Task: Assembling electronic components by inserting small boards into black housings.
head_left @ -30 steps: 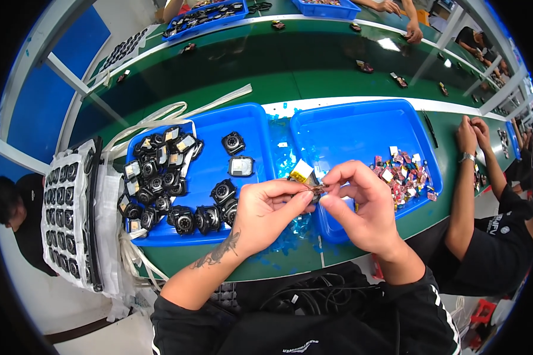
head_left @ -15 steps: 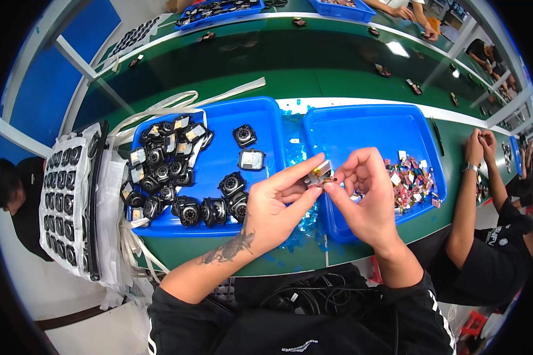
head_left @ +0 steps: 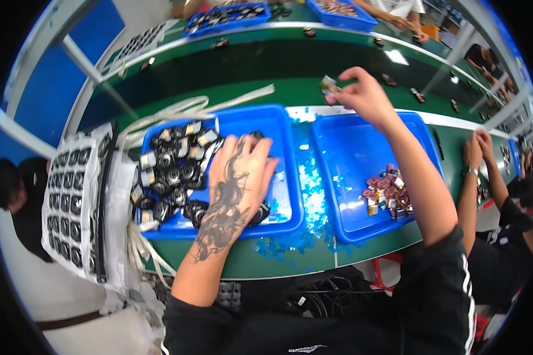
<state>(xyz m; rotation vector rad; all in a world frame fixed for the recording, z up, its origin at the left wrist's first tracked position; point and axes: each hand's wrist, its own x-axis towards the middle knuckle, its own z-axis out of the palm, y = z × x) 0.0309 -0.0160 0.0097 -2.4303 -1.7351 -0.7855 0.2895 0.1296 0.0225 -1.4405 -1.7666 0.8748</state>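
Observation:
My left hand [head_left: 238, 177] reaches palm down over the left blue tray [head_left: 293, 195]. Its fingers are apart and bent over the black watch cases, with one watch case [head_left: 256, 135] just past the fingertips; what lies under the palm is hidden. My right hand [head_left: 364, 97] is raised over the far edge of the right blue tray [head_left: 361, 133]. Between thumb and fingers it pinches a small electronic module [head_left: 328, 89], silvery with yellow and dark pink parts. More watch cases [head_left: 173, 171], some with pale rectangular parts, crowd the left tray's left half.
Small reddish circuit pieces [head_left: 391, 192] lie heaped in the right tray. Blue film scraps [head_left: 311, 189] litter the table between trays. A green conveyor [head_left: 278, 56] with scattered modules runs beyond. Stacked watch-case trays [head_left: 74, 204] stand left. A co-worker's hands [head_left: 477, 145] are at right.
My hands have parted. The left has moved left onto the watch cases; the right has carried the small module up and away, past the right tray's far edge.

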